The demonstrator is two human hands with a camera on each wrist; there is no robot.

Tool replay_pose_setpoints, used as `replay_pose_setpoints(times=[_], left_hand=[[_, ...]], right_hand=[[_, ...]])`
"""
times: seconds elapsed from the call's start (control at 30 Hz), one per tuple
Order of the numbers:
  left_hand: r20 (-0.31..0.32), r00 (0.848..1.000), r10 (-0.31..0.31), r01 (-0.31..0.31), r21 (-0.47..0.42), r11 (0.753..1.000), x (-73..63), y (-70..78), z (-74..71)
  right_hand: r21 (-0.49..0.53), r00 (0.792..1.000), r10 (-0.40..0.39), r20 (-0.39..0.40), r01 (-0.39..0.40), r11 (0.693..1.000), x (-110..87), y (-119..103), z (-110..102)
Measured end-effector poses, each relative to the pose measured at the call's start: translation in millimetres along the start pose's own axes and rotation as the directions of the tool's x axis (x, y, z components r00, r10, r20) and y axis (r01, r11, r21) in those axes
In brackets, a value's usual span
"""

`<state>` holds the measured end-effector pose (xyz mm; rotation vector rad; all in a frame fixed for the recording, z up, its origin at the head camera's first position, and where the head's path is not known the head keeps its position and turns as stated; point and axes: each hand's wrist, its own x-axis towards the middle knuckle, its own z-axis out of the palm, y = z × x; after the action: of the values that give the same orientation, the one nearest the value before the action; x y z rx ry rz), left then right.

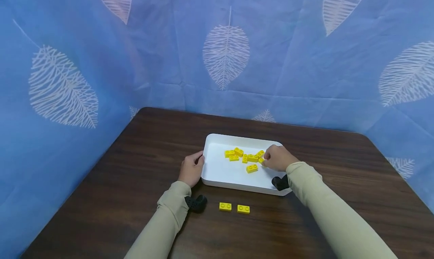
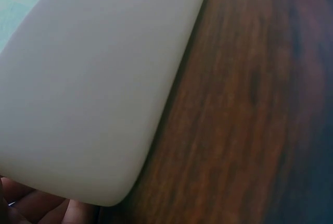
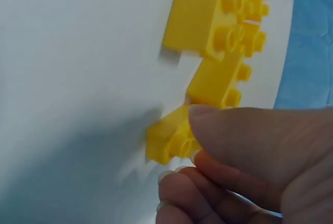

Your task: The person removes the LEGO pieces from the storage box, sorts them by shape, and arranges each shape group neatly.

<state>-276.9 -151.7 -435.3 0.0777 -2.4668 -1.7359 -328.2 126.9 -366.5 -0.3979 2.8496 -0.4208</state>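
A white tray (image 1: 223, 178) holds several small yellow two-stud toy bricks (image 1: 252, 168). My right hand (image 1: 279, 158) reaches over the tray's right side. Its thumb and fingers pinch one yellow brick (image 3: 169, 133), whose far end is hidden behind the thumb. Right beside it in the right wrist view are other bricks (image 3: 195, 15). My left hand (image 1: 191, 169) grips the tray's left edge, and in the left wrist view its fingers (image 2: 39, 206) show below the tray's wall (image 2: 104, 104).
Two yellow bricks, a left one (image 1: 225, 206) and a right one (image 1: 243, 209), lie side by side on the dark wooden table (image 1: 135, 198) in front of the tray. Blue cloth (image 1: 162, 44) with white leaf prints hangs behind and left of the table.
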Motion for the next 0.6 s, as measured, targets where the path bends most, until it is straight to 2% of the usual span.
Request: replay_pose_setpoints(times=[0.23, 0.6], left_hand=[[0.007, 1.0, -0.002, 0.002, 0.009, 1.0, 1.3, 0.6, 0.6], [0.002, 1.0, -0.014, 0.014, 0.015, 1.0, 2.0, -1.4, -0.3]], right_hand=[[-0.003, 0.995, 0.068, 0.073, -0.068, 0.998, 8.4, -0.1, 1.0], [0.018, 0.994, 0.088, 0.071, -0.09, 0.996, 11.4, -1.0, 4.4]])
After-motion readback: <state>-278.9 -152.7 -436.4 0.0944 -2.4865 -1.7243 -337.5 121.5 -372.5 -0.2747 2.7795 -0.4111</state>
